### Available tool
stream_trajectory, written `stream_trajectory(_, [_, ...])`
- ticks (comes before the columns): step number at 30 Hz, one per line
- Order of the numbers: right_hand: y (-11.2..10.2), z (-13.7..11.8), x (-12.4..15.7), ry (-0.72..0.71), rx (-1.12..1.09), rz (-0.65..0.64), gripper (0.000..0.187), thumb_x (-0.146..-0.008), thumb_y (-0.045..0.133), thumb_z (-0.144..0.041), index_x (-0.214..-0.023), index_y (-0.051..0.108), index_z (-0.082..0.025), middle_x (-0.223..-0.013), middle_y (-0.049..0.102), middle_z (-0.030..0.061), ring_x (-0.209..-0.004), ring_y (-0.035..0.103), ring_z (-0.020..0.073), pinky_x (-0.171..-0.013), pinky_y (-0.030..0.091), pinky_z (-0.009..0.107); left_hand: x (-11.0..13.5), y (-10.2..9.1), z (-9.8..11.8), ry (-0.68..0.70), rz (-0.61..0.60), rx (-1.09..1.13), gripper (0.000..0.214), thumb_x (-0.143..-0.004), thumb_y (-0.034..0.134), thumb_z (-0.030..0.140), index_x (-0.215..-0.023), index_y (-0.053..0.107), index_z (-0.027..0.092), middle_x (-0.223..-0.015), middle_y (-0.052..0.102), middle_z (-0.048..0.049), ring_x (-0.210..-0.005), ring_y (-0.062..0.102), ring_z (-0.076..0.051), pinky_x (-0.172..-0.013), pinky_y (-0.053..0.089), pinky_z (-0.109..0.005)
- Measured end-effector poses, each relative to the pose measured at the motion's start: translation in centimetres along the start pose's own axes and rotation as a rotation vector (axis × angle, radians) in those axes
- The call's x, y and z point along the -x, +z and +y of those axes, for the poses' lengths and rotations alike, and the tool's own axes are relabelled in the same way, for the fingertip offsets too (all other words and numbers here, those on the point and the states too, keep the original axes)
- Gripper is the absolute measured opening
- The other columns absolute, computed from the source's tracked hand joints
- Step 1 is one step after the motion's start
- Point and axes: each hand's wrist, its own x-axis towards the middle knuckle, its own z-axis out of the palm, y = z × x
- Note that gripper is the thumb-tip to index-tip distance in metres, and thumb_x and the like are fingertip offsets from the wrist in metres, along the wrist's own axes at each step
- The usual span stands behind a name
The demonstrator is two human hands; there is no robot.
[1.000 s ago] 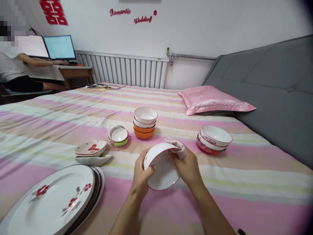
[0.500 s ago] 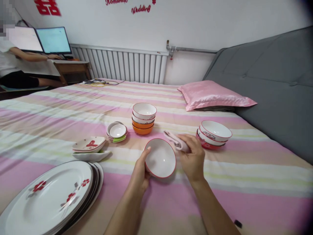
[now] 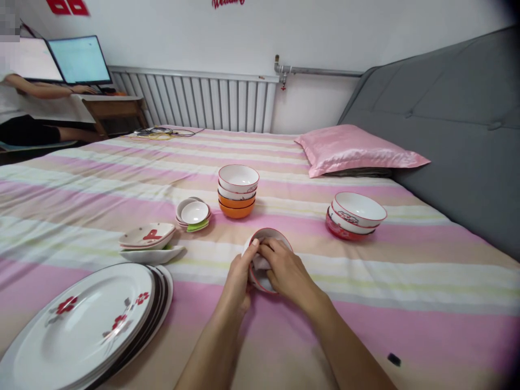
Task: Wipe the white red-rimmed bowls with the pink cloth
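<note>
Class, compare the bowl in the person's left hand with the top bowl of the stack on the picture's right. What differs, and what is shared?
The held bowl is tilted in the left hand; the top bowl sits upright on its stack. The right hand holds a cloth inside the held bowl; the top bowl shows nothing inside. Both have whitish insides and red rims.

Cloth (image 3: 260,263) partly behind right grip (image 3: 286,266)

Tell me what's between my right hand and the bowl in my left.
A pale cloth, bunched under your right hand inside the bowl your left hand holds; the head view shows it.
</note>
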Motion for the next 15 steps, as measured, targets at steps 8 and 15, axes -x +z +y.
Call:
stream_trajectory(8, [-0.7,-0.1,0.4,0.09,-0.145,-0.108,0.06,-0.075,0.039,-0.003,-0.131,0.046,-0.022,-0.119,0.058,0.0093,-0.107,0.056,0.0218,-0.09,0.045,0.035,-0.2,-0.1,-0.2,0.116,-0.025,0.052,0.043,-0.067,0.074,0.044,-0.092,0.066,0.01,-0.074,0.069,-0.0064,-0.066,0.065,-0.018,-0.06,0.05,-0.025])
stream_trajectory(15, [-1.5,-0.7,0.0,0.038,-0.422,-0.223,0.036,-0.07,0.04,-0.005,-0.095,0.059,-0.021,-0.093,0.063,0.0015,-0.085,0.057,0.0166,-0.077,0.043,0.027,-0.4,-0.3,-0.4,0.15,-0.047,0.116,0.034,-0.068,0.073,0.044,-0.079,0.063,0.013,-0.061,0.062,0.001,-0.056,0.06,-0.013,-0.053,0.045,-0.02])
